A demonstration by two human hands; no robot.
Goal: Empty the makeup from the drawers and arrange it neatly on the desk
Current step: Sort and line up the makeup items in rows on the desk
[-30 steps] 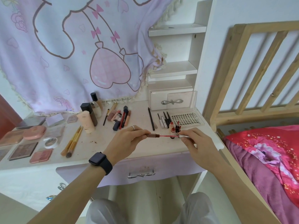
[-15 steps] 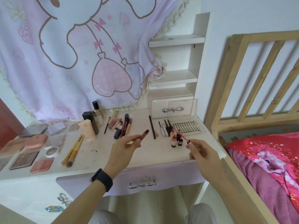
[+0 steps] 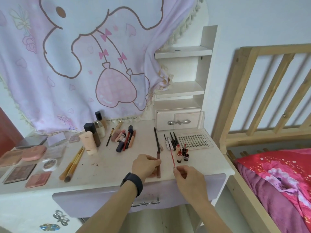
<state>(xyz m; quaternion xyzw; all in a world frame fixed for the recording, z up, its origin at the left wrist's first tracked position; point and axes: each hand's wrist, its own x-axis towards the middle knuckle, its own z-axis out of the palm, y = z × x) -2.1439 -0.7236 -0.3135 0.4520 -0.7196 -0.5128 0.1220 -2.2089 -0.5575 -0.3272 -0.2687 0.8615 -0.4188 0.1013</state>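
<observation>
Our left grip (image 3: 145, 166) clasps the slim brown lip-colour tube (image 3: 158, 156), which lies on the white desk (image 3: 107, 165) near its front edge; our right grip (image 3: 188, 176) pinches the thin red applicator wand (image 3: 172, 158) just beside.

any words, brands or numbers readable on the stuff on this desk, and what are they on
Nothing can be read clearly.
Lash tray: dark print along its right edge, too blurred to read.
Lip tube: dark lettering, too small to read.
Bottles: dark labels, blurred.
Brown tube in the left hand and wand in the right hand: no print shows.
</observation>
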